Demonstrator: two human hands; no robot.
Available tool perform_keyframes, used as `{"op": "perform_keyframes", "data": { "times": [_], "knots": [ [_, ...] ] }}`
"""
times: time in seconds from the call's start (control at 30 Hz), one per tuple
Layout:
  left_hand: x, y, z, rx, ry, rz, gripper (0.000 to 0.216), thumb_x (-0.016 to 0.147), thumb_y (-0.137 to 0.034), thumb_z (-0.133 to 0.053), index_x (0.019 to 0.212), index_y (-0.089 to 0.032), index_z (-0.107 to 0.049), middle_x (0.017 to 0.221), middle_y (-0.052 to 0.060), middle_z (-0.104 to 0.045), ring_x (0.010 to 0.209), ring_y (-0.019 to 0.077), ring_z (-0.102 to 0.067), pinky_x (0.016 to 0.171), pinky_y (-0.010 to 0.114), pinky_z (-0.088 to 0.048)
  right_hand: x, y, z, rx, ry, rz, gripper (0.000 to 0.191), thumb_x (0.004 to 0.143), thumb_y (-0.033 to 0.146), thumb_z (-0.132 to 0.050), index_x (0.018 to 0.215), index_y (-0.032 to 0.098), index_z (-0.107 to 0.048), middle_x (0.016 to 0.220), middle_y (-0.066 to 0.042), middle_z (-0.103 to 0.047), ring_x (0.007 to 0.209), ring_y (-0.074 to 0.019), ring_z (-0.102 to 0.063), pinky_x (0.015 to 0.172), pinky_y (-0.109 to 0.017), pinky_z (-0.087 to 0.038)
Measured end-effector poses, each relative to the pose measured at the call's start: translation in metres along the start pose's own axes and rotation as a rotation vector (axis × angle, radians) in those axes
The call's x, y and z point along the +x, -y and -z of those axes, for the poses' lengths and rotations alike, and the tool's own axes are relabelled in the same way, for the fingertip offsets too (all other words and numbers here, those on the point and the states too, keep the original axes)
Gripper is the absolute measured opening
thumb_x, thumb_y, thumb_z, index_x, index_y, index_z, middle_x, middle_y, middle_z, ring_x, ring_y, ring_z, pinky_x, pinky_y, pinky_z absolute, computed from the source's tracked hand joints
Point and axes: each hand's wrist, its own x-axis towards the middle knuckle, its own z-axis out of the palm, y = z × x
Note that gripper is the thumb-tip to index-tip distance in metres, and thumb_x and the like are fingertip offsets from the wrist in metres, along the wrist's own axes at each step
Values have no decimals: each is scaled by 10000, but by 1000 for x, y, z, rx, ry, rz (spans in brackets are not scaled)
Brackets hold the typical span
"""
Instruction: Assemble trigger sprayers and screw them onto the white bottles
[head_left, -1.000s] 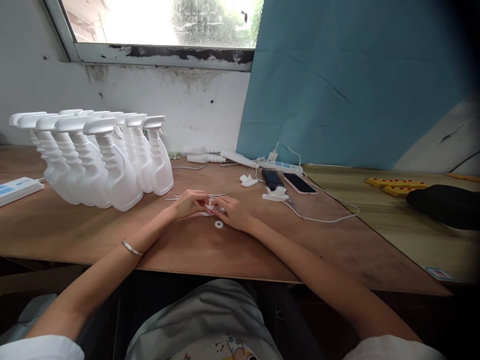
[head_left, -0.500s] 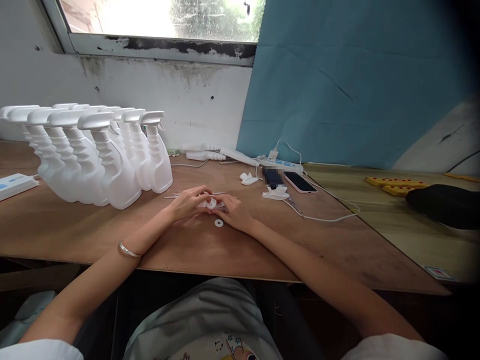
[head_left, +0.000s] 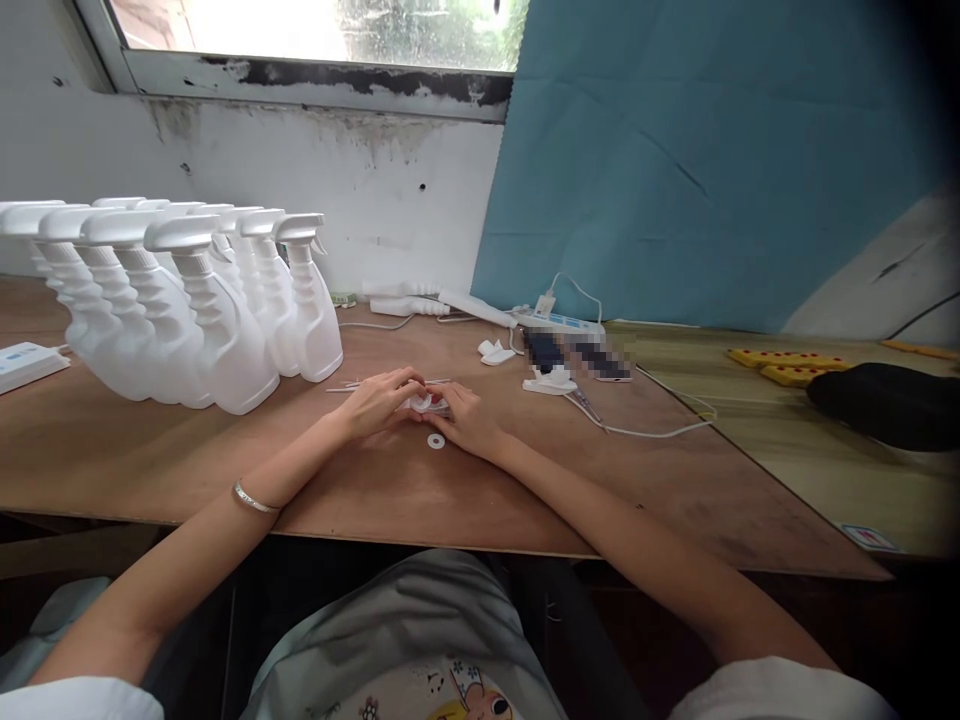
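Both hands meet over the wooden table. My left hand (head_left: 382, 403) has its fingers bent around a small white and clear plastic piece (head_left: 421, 402), a round white part showing between the fingertips. From the other side, my right hand (head_left: 469, 420) pinches the same piece. The fingers cover much of it, so its exact kind does not show. Just below the hands, a flat white ring washer (head_left: 430, 441) lies on the tabletop. Thin clear tubes (head_left: 345, 389) lie behind the hands and are partly covered by them.
White trigger spray bottles (head_left: 232, 350) stand grouped at the left. White trigger heads (head_left: 551, 381), phones, a cable and a power strip (head_left: 562, 323) lie to the right. A black object (head_left: 885, 408) and yellow pieces (head_left: 787, 362) rest on the adjoining surface. A white box (head_left: 30, 368) sits far left.
The round white part between my fingertips looks slightly more tilted and more covered. Both hands keep their hold in nearly the same place. The whole view has shifted a little.
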Motion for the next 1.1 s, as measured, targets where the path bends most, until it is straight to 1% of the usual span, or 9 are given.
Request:
{"op": "perform_keyframes", "data": {
  "times": [0.33,0.5,0.67,0.77,0.83,0.9,0.97,1.03,1.1],
  "knots": [
    [2,0,3,-135,42,86,293,815,-439,-484,979,-203,-541,1051,54,-544,890,168,-552,730,255,-412,1,-1,-1,15,19,-33,275,814,316,-533,1049,175,-508,959,-89,-622,900,-205,-581,799,-353,-468],
    [2,3,2,-69,11,83,326,802,-476,-489,935,-183,-544,998,67,-570,874,184,-554,749,277,-411,1,1,1,34,19,-75,306,804,319,-551,1076,186,-506,930,-72,-622,887,-201,-582,786,-339,-471],
    [3,1,4,-161,14,147,294,816,-448,-479,904,-176,-551,1016,65,-572,867,178,-567,727,274,-427,2,1,1,36,40,-101,323,816,303,-529,1107,168,-487,940,-80,-612,870,-197,-581,769,-329,-472],
    [3,2,4,-239,3,168,317,845,-425,-432,1025,-183,-532,1037,63,-575,885,168,-571,763,280,-433,1,2,1,13,60,-121,331,824,291,-507,1128,168,-468,939,-78,-600,857,-192,-580,762,-326,-471],
    [2,7,2,-275,-20,234,364,874,-392,-374,1155,-177,-458,1066,74,-576,905,161,-573,778,282,-439,2,4,2,-26,61,-150,332,826,271,-492,1138,163,-460,958,-87,-592,874,-199,-575,767,-333,-468],
    [-1,15,0,-193,-26,324,387,888,-340,-328,1209,-142,-415,1109,107,-564,950,178,-563,806,307,-437,2,5,3,-71,63,-184,329,822,251,-483,1136,155,-461,986,-99,-588,890,-208,-569,772,-340,-464],
    [-5,25,-1,24,30,403,374,873,-285,-337,1177,-106,-462,1129,145,-554,1008,229,-534,839,359,-419,3,6,5,-112,69,-213,327,814,236,-483,1127,143,-468,1002,-106,-588,885,-211,-567,768,-340,-462],
    [-10,33,0,234,162,463,341,842,-240,-365,1106,-107,-536,1097,151,-574,1018,271,-519,836,396,-410,3,7,7,-143,74,-234,332,803,224,-488,1121,133,-472,1003,-105,-590,871,-209,-566,761,-331,-458],
    [-13,38,3,334,311,501,319,821,-183,-354,1027,-136,-593,1054,131,-600,971,267,-543,789,381,-427,3,7,8,-160,75,-245,334,796,215,-487,1119,131,-474,1002,-102,-590,857,-202,-565,756,-321,-454]
  ]
}}
